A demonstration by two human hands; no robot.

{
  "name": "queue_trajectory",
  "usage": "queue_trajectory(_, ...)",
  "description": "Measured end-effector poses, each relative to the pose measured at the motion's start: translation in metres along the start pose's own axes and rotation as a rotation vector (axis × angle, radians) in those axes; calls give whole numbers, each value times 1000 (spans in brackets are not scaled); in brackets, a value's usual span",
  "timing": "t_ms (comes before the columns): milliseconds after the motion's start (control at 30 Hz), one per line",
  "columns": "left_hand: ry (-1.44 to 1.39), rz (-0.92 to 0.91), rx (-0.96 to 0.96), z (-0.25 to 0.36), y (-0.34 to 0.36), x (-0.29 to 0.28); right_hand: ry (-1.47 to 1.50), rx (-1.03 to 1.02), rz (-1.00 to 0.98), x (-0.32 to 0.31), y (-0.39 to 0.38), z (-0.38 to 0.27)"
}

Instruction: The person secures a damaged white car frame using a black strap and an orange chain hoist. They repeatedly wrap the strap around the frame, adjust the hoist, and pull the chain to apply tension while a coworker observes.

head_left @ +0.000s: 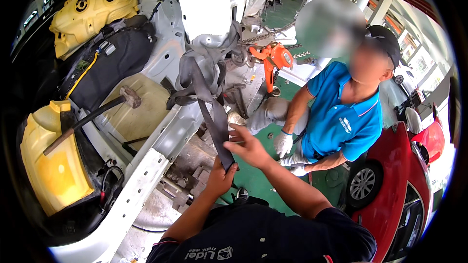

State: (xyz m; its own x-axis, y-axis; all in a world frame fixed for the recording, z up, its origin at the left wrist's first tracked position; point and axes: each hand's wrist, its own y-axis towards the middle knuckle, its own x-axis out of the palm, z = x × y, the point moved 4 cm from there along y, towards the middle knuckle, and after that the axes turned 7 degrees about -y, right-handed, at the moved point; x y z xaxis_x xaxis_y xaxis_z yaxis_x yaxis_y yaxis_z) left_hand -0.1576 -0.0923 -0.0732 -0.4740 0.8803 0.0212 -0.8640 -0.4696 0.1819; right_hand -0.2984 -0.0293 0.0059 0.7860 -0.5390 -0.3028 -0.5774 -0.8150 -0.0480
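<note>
A dark grey webbing strap (213,117) is looped around the lower part of the white car body pillar (201,9), and its free length hangs down towards me. My left hand (222,178) is closed on the lower end of that strap. Just right of the webbing is my right hand (249,150), its fingers spread and the fingertips beside the strap's edge. Whether they touch it I cannot tell. An orange lever chain hoist (279,57) with chains stretches out to the right of the looped strap.
A hammer (100,116) lies across the stripped car's sill (141,178) at left, near yellow panels (56,165). On the right a co-worker in a blue shirt (341,112) and white gloves (282,144) crouches close by. A red car (390,175) stands behind.
</note>
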Motion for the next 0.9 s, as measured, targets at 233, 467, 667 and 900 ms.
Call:
queue_trajectory(233, 588, -73, 203, 44, 7, -13, -343, -65, 60, 39, 12, -15)
queue_trajectory(467, 168, -8, 271, 44, -1, -62, -221, -146, 150, 44, 3, 5)
queue_trajectory(667, -583, 67, -128, 24, 46, -92, -289, -191, 191, 61, 1, -11)
queue_trajectory(900, -731, 25, -295, 52, 116, -77, -260, -152, 230, 79, 1, -20)
